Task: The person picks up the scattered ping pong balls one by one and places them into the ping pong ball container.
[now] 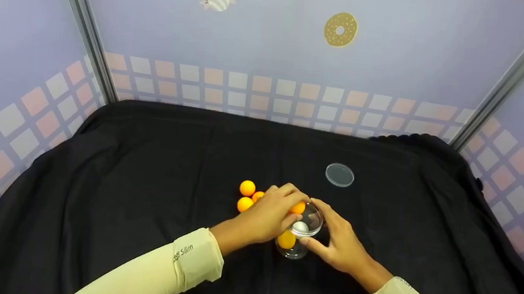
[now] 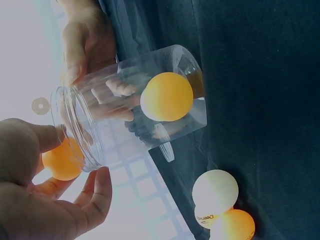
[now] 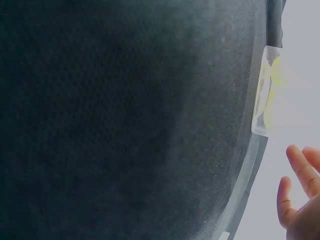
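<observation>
A clear jar (image 1: 298,250) without its lid stands upright on the black cloth. Inside it are an orange ping-pong ball (image 2: 170,97) and a white ball (image 1: 300,227). My right hand (image 1: 342,243) grips the jar's side near the rim, thumb in front and fingers behind. At the jar's mouth, my left hand (image 1: 267,213) pinches another orange ping-pong ball (image 2: 62,159) between thumb and fingers, with fingertips at the rim. Left of the jar lie several loose balls, among them an orange one (image 1: 247,188) and a white one (image 2: 215,190), partly hidden by the left hand.
A round clear lid (image 1: 340,175) lies on the cloth behind the jar, toward the right. Black cloth (image 1: 153,165) covers the table in soft folds. Patterned panels (image 1: 273,36) rise at the back and both sides.
</observation>
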`<state>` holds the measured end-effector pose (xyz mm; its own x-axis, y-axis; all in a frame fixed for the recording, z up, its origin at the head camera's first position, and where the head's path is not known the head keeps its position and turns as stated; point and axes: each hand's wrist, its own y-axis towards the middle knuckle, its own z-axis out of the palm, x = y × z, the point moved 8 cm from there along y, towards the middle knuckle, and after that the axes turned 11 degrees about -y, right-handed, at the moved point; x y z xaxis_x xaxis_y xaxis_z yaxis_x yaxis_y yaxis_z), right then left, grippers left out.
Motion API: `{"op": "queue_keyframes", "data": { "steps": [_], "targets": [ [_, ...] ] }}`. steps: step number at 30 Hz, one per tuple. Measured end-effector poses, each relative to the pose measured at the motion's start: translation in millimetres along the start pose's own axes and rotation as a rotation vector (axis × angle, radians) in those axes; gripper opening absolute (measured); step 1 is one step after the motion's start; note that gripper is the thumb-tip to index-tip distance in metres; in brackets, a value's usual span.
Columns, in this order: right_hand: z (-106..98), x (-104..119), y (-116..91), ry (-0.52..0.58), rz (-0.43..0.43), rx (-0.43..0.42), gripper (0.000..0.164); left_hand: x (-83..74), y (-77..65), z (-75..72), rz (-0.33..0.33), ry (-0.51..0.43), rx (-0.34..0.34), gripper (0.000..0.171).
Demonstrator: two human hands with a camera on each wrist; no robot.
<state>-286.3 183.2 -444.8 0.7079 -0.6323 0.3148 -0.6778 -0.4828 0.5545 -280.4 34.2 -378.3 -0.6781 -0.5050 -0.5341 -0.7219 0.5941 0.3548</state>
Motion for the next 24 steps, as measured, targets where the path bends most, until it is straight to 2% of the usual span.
{"op": "queue_keyframes", "data": {
  "steps": [12, 24],
  "targets": [
    [0.1, 0.5, -0.4, -0.009, 0.001, -0.001, 0.084, 1.9, -0.1, -0.1, -0.012, -0.018, 0.009, 0.035],
    [-0.2, 0.9, -0.5, -0.002, 0.006, 0.000, 0.083, 2.3, -0.5, -1.8, -0.012, -0.024, -0.012, 0.039]
  ]
}}
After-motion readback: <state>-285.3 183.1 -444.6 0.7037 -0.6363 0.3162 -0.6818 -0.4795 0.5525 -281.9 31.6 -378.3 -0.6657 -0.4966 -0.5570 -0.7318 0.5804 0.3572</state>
